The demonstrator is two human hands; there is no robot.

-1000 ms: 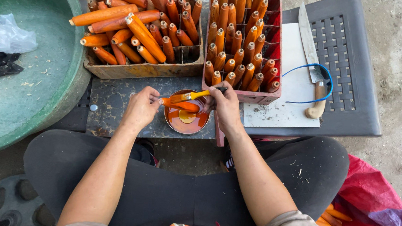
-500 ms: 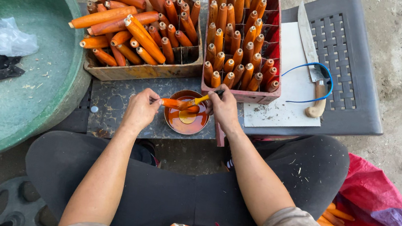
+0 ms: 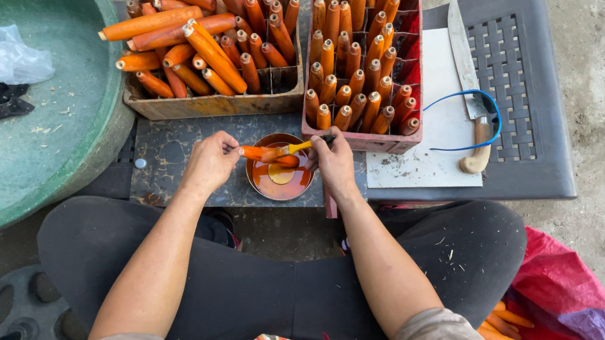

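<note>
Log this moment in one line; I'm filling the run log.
left hand: holds orange stick | right hand: brushing it with yellow-handled brush | over round bowl of orange liquid

Glossy orange liquid fills the small round bowl (image 3: 279,179). Behind it stand a rough wooden crate (image 3: 212,104) and a red plastic crate (image 3: 403,139); right of the bowl, a matt paper sheet (image 3: 430,165) carries a dull metal knife (image 3: 469,82)

orange stick (image 3: 268,154), yellow brush (image 3: 297,147), green basin (image 3: 80,79)
</note>
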